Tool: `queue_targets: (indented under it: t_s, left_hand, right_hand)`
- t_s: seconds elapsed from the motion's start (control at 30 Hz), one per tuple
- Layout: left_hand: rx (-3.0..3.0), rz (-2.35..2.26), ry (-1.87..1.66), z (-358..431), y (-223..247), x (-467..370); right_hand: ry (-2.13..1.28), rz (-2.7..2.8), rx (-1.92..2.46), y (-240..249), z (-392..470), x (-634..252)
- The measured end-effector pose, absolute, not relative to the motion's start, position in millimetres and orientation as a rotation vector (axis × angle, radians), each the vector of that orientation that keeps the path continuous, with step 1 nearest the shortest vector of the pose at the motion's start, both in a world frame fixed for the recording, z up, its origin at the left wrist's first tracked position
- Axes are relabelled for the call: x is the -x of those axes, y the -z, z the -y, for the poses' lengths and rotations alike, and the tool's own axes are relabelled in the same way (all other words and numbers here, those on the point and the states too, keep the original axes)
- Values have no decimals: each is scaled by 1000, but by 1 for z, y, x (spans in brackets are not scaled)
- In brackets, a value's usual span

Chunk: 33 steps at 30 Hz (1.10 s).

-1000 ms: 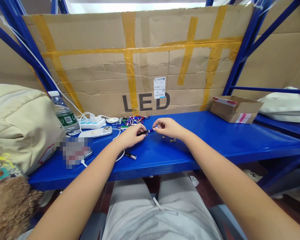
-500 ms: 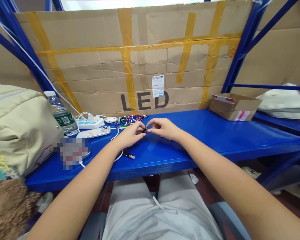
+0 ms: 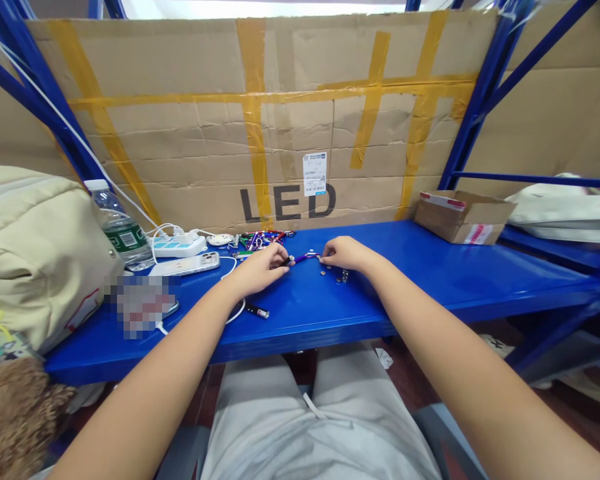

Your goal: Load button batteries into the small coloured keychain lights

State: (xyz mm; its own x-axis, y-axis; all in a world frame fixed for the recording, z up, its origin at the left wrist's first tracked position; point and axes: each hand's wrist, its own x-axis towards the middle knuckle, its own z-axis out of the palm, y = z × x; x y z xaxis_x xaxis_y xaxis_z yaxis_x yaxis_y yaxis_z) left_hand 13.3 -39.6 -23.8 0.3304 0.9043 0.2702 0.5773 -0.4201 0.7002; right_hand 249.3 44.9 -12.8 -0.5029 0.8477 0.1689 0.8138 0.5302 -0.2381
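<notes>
My left hand (image 3: 264, 270) is closed on a small black tube (image 3: 288, 261) with a silvery end, held just above the blue table. To the right, my right hand (image 3: 349, 255) has its fingertips pinched low at the tabletop; what they hold, if anything, is too small to make out. Between the hands lies a slim purple-blue metal tube (image 3: 303, 257) with a silvery tip. Small round discs (image 3: 323, 273), like button cells, lie scattered under and beside my right hand, with a little stack of silvery ones (image 3: 345, 275) near its wrist.
Behind my left hand is a pile of coloured metal tubes (image 3: 267, 238). A black labelled penlight (image 3: 257, 311) lies near the front edge. Phone (image 3: 187, 264), cable, power strip (image 3: 180, 247), bottle (image 3: 125, 230) and bag (image 3: 40, 247) crowd the left; an open carton (image 3: 463, 217) stands right.
My right hand has moved away from the black tube, rightwards to the small discs on the table. My left hand keeps the tube in about the same place.
</notes>
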Motion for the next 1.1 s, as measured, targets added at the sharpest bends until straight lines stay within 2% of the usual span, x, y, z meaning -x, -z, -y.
queue_targets:
  t_s: [0.27,0.47,0.6,1.1]
  left_hand:
    - [-2136,-1333,-860,41,24,-15]
    - [-2159,-1294,-844,40,26,-15]
    - [-2199,-1271,-835,40,25,-15]
    - [-2080,-1170,-899,38,27,-13]
  right_hand:
    - [-208,2464,1347,13,-43,-242]
    - [-425,2317,652,10,-18,-227]
    - [-406,2312,439,14,-9,-216]
    - [-410,2246,644,14,-20,-219]
